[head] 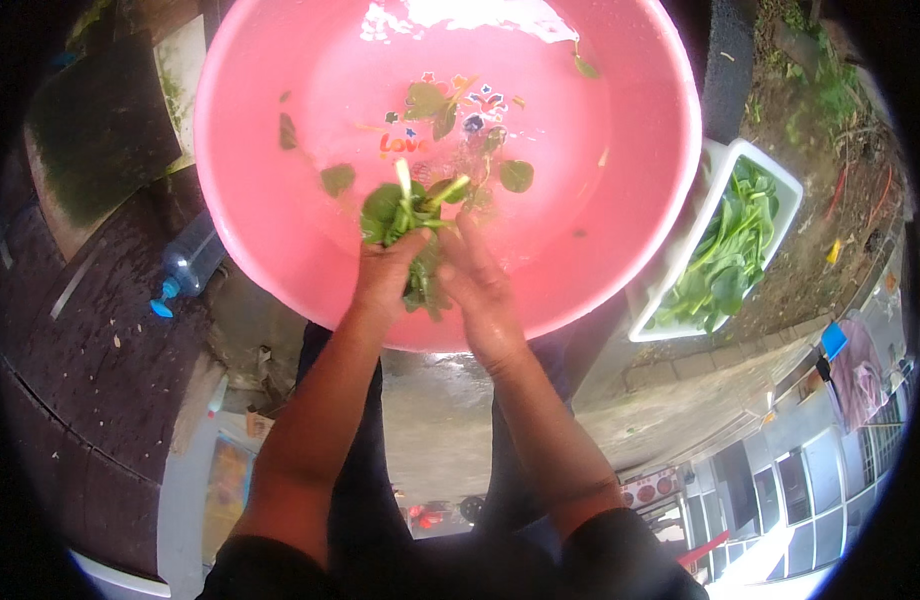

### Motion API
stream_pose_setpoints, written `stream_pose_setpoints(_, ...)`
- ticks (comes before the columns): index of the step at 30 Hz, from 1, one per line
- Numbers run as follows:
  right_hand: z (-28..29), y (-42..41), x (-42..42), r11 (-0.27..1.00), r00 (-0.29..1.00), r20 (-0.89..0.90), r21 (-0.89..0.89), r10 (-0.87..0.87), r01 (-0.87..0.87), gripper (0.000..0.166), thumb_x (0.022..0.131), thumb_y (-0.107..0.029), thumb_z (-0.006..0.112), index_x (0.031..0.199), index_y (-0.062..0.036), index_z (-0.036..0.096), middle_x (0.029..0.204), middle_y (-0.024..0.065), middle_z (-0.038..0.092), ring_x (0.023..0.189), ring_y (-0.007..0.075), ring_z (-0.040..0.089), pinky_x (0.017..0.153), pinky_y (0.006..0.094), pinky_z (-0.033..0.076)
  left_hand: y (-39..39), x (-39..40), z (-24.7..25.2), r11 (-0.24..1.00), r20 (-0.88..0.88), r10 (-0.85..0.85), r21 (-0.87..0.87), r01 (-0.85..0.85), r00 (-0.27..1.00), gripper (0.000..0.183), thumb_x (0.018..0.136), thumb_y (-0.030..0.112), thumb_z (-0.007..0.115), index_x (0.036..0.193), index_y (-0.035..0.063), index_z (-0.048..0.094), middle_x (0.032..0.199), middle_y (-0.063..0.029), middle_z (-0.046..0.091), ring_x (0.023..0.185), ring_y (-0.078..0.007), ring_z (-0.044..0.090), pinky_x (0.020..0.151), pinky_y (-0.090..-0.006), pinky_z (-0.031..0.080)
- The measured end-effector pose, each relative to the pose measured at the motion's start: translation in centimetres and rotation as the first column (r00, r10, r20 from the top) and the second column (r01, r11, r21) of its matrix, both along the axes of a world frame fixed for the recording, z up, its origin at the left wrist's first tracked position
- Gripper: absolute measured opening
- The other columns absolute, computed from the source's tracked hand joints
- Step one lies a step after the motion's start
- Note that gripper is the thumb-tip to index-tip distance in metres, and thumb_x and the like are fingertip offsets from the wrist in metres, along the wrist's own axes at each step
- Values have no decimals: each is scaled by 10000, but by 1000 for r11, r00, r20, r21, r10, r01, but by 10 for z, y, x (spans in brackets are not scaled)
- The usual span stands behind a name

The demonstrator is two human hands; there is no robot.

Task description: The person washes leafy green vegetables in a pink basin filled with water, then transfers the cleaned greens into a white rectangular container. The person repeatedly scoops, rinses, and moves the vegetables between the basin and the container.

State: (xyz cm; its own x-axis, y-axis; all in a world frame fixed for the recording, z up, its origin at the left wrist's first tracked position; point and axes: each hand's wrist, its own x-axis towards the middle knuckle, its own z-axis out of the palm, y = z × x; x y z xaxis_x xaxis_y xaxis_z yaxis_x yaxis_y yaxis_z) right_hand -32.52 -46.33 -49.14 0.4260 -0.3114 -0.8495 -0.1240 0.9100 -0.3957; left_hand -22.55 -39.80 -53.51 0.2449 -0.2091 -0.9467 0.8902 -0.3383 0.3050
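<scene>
A large pink plastic basin (272, 247) holds water with several loose green leaves afloat, one of them a round leaf (516, 175) right of centre. Over its near part, my left hand (391, 274) grips a bunch of leafy greens (385, 210), pale cut stems pointing up and away. My right hand (478, 281) is close against the right side of the bunch, fingers extended and partly spread, the fingertips near the stems. Whether it also grips any of the greens is not clear. Some leaves hang down between both hands.
A white rectangular tub (685, 289) full of leafy greens (730, 247) stands right of the basin. On the left, a clear plastic bottle with a blue pump top (192, 255) lies beside the basin on a dark surface (114, 352). Soil and plants (820, 90) border the far right.
</scene>
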Motion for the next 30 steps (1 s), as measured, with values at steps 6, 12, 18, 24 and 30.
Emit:
stream_pose_setpoints(6, -72, -28, -32, 876, 854, -519, -430, -42, -218, 456, 852, -176, 590, 1259, -19, 460, 1156, 124, 560, 1047, 213, 532, 893, 350, 429, 34, 40, -1, 982, -77, 161, -89, -167, 984, 337, 811, 55, 562, 1143, 44, 505, 1023, -79, 576, 868, -195, 588, 688, -389, 541)
stream_pose_setpoints(12, -138, -74, -3, 310, 300, -881, -189, 366, -932, 675, 716, -455, 667, 1213, -33, 491, 1122, 195, 540, 1030, 326, 522, 861, 385, 441, 55, 45, 14, 919, -187, 321, -176, -353, 929, 312, 837, 111, 526, 1133, 21, 490, 926, -89, 545, 776, -187, 547, 685, -398, 529)
stream_pose_setpoints(18, -170, -33, -4, 607, 498, -629, -50, 598, -793, 388, 754, -249, 603, 1081, -40, 582, 847, 100, 626, 775, 212, 611, 689, 341, 474, 58, 45, 37, 896, -214, 367, -180, -406, 905, 312, 847, 150, 509, 1132, 30, 465, 895, -100, 532, 770, -190, 536, 677, -357, 501)
stream_pose_setpoints(24, -159, -41, 17, 968, 920, -392, -229, 8, -106, 263, 788, -107, 530, 1034, -39, 595, 802, 17, 599, 662, 143, 555, 600, 266, 449, 76, 58, 54, 865, -192, 418, -217, -453, 888, 359, 853, 172, 496, 1186, 52, 441, 917, -95, 537, 797, -185, 530, 703, -370, 490)
stream_pose_setpoints(30, -156, -37, 96, 913, 896, -325, -170, 302, -370, 261, 754, -39, 592, 1014, -13, 582, 809, 38, 595, 684, 136, 559, 577, 263, 456, 80, 70, 53, 810, -265, 445, -289, -511, 855, 390, 864, 206, 477, 1224, 70, 412, 926, -114, 531, 835, -215, 536, 723, -385, 484)
